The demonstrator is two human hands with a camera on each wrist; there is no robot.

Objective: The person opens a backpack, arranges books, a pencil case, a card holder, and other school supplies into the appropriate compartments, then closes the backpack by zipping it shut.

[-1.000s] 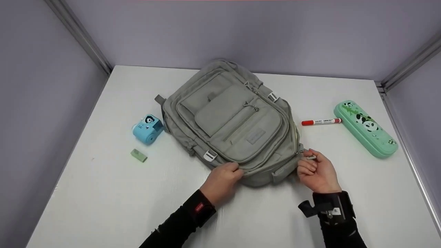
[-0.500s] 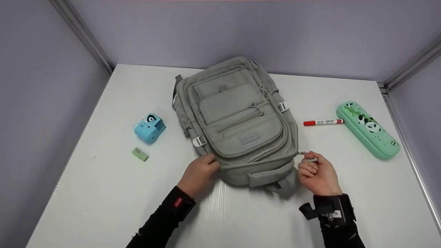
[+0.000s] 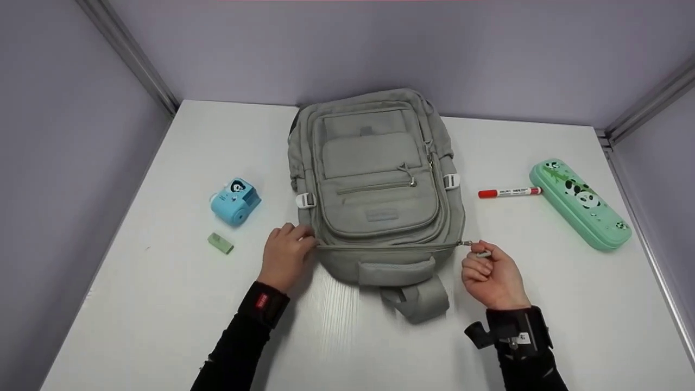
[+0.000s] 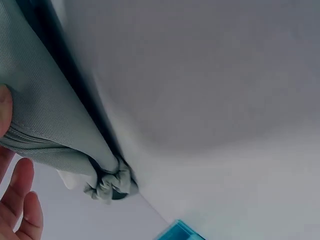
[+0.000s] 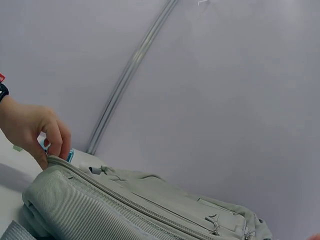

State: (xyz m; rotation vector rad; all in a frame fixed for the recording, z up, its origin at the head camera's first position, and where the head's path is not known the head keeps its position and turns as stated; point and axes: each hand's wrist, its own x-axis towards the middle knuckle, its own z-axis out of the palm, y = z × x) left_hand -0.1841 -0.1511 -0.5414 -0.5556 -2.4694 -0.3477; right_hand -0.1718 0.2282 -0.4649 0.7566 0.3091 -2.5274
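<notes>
The grey backpack (image 3: 377, 184) lies flat mid-bench (image 3: 163, 304), front pockets up, long axis running away from the person, top handle nearest. The left hand (image 3: 285, 255) pinches the fabric at the zip's left end, seemingly as an anchor, while the right hand (image 3: 491, 274) grips the zipper pull (image 3: 478, 248) at the right corner.

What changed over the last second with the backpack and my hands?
The grey backpack swung from lying askew to lying square-on. The left hand slid leftward along its near edge to the corner. The right hand kept pinching the zipper pull. Sharpener, eraser, marker and pencil case stayed put.
</notes>
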